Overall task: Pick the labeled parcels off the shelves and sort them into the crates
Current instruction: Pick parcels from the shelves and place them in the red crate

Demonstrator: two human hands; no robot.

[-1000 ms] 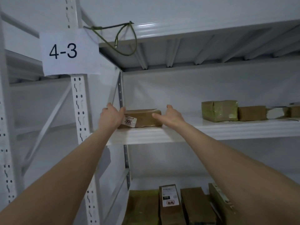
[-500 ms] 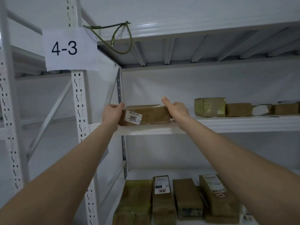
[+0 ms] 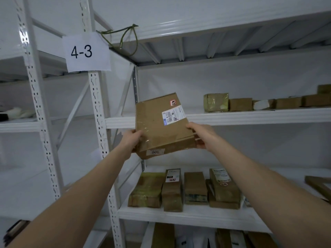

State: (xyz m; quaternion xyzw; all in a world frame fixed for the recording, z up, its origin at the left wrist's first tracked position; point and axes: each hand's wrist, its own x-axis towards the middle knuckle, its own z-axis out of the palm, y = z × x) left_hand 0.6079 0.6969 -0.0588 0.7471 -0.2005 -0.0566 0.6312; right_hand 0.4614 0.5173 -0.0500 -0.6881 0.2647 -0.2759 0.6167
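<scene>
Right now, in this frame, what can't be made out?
Head view, shipping label on the held parcel: print too small to read.
Head view, sticker on its near edge: blurred.
Head view, grip: left hand and right hand fingers behind the held parcel, hidden by it.
Head view, lowest-shelf parcels: cut off by the bottom edge.
Crates: none in view.

A: How many are off the shelf?
B: One parcel [image 3: 161, 126], between two hands: left hand [image 3: 131, 142], right hand [image 3: 202, 135].
A: And shelved?
B: Six upper parcels [image 3: 215, 102], five lower parcels [image 3: 195, 187]; the bottom row is too dim to count. One "4-3" sign [image 3: 86, 52], one green cord [image 3: 125, 38].
</scene>
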